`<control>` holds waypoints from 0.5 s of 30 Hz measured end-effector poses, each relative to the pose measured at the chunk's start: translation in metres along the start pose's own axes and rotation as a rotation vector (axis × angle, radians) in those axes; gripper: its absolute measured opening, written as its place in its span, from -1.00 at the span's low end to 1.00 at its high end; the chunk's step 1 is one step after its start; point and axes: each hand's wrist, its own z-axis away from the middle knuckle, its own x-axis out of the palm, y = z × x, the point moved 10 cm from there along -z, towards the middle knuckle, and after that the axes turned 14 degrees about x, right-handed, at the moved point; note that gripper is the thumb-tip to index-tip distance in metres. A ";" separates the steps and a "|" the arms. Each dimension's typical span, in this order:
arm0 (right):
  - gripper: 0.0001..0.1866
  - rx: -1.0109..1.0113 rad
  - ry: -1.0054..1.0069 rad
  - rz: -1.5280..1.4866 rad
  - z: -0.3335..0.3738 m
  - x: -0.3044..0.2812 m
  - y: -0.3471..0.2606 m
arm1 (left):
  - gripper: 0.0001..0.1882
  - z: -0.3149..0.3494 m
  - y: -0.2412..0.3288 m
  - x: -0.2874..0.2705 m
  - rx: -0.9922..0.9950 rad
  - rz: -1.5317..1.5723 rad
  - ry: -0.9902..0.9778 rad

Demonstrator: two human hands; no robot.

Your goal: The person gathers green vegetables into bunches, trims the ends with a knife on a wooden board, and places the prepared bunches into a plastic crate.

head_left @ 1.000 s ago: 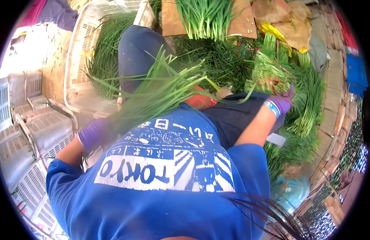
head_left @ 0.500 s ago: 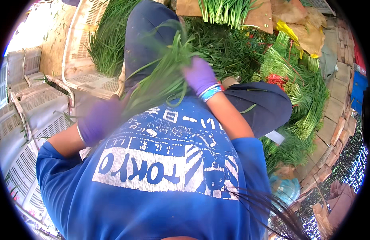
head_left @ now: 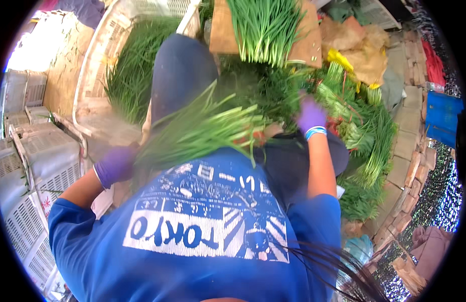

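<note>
In purple gloves, my left hand (head_left: 114, 165) is closed round one end of a bunch of garlic chives (head_left: 203, 128), which lies across my lap with pale cut stems toward the right. The bunch is smeared by motion. My right hand (head_left: 311, 115) is stretched away from it, over the edge of a loose heap of greens (head_left: 263, 85) and beside tied chive bundles (head_left: 343, 95). Its fingers are blurred, so their pose and any hold are unclear.
A white plastic crate (head_left: 84, 95) of long greens (head_left: 137, 65) stands ahead on the left. More chives (head_left: 263, 30) lie on a wooden board (head_left: 224, 30) in front. Stacked crates (head_left: 42, 151) line the left side; a brick edging (head_left: 406, 131) curves along the right.
My right hand has left the bunch and moved right toward the tied bundles. The bunch in my left hand has swung down, its stems now to the right.
</note>
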 end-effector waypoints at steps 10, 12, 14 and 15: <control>0.06 -0.927 -0.124 -0.473 0.045 -0.136 -0.228 | -0.09 -0.006 -0.002 -0.045 0.103 -0.290 0.104; -0.03 -0.938 -0.193 -0.356 0.056 -0.106 -0.257 | -0.13 -0.009 0.004 -0.050 0.099 -0.248 0.109; -0.17 -0.842 -0.205 -0.381 0.051 -0.095 -0.260 | -0.18 -0.008 0.008 -0.057 0.076 -0.227 0.131; -0.25 -0.763 -0.242 -0.390 0.048 -0.077 -0.255 | -0.18 -0.009 0.007 -0.050 0.075 -0.214 0.128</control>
